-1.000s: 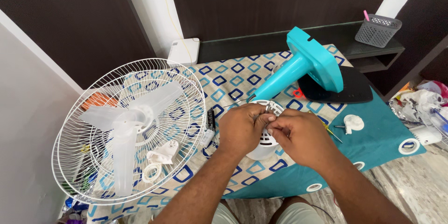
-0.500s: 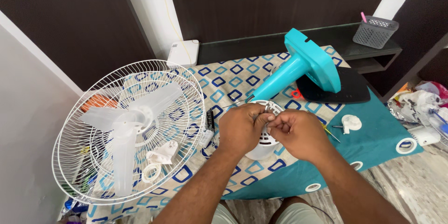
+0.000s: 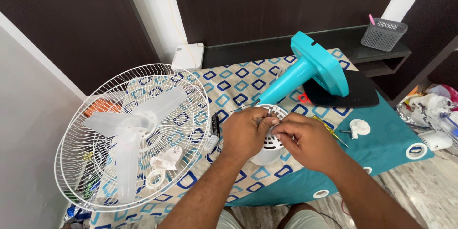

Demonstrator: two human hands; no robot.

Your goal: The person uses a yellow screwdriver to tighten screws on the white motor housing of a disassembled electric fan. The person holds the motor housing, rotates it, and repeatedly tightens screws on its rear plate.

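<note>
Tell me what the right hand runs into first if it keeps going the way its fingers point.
The right hand points left, fingertips already at the white vented motor cover. Just beyond it would likely meet the left hand, which holds the same cover. Depth between them is unclear.

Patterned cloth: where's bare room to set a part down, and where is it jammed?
Free: patterned cloth behind the hands, between the wire fan guard and the teal stand; also teal cloth right of the white knob. Crowded: around the left hand and right hand on the white vented housing.
</note>
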